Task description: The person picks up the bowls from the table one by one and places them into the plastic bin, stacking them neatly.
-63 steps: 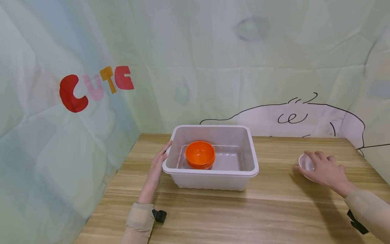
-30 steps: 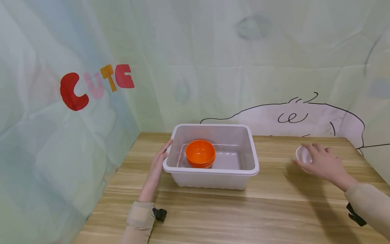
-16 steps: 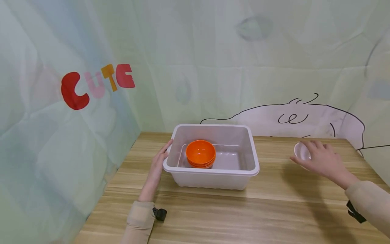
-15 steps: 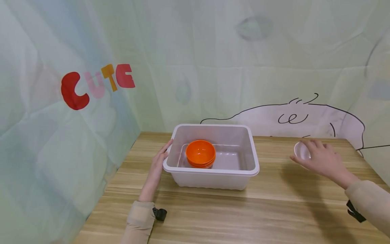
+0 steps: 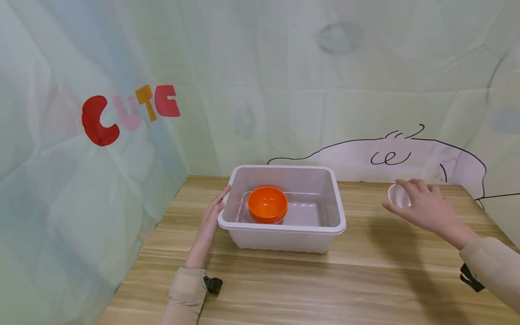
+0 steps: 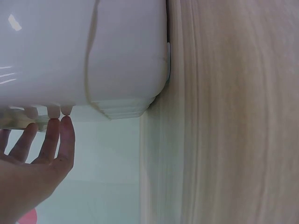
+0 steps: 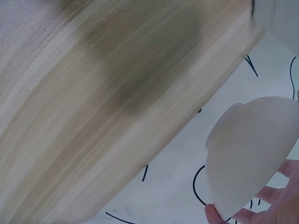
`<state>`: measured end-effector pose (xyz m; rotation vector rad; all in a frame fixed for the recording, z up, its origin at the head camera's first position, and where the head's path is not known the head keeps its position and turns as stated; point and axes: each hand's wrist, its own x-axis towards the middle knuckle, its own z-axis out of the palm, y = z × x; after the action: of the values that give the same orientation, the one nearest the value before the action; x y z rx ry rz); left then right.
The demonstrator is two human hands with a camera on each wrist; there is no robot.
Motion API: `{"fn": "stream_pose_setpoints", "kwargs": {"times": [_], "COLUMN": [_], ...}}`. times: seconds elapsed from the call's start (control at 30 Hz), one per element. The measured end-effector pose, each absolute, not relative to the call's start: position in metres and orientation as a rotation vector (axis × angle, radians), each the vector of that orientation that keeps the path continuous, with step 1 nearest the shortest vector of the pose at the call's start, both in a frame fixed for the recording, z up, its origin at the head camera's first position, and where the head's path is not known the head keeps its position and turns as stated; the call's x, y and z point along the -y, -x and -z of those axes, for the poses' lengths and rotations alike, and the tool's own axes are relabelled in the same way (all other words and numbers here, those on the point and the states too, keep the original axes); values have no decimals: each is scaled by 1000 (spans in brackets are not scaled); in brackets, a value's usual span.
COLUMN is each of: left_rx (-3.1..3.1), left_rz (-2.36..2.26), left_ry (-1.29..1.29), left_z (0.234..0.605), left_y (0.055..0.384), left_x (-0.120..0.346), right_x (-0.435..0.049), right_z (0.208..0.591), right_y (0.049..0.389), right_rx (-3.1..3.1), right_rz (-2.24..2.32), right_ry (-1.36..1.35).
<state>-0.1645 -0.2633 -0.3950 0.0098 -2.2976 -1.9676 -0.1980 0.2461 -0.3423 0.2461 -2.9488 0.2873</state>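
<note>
A white plastic bin (image 5: pixel 280 229) sits on the wooden table, with a stack of orange bowls (image 5: pixel 267 203) inside toward its left. My left hand (image 5: pixel 210 216) rests against the bin's left side at the rim. In the left wrist view its fairly straight fingers (image 6: pixel 52 140) touch the smooth outer wall. Off to the right, my right hand (image 5: pixel 432 210) grips a small white bowl (image 5: pixel 399 196) by its rim, raised over the table with a shadow below. The right wrist view shows the bowl's underside and foot, with fingertips at its edge; the palm is mostly out of frame.
The wooden tabletop (image 5: pixel 284 289) runs back to a pale fabric backdrop (image 5: pixel 260 90) with a line-drawn figure. On the left, another fabric wall (image 5: pixel 53 216) carries coloured letters. The bin's right wall stands between the white bowl and the orange stack.
My right hand has lifted the white bowl off the table and carried it slightly left and up. The left hand and the bin stay in place.
</note>
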Motion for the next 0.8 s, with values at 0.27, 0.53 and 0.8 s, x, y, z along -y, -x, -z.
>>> {"fn": "stream_pose_setpoints", "kwargs": {"times": [0.27, 0.53, 0.8], "left_rx": [2287, 2287, 2283], "left_rz": [1980, 1980, 1981], "left_ry": [4, 4, 11], "left_z": [395, 393, 395], "left_y": [164, 163, 164], "left_x": [263, 263, 264], "right_x": [-242, -235, -228], "right_z": [337, 327, 319], "right_y": [197, 196, 193], "right_rx": [2922, 2914, 2869], "right_rz": [-282, -321, -321], "right_ry": [-259, -267, -291]}}
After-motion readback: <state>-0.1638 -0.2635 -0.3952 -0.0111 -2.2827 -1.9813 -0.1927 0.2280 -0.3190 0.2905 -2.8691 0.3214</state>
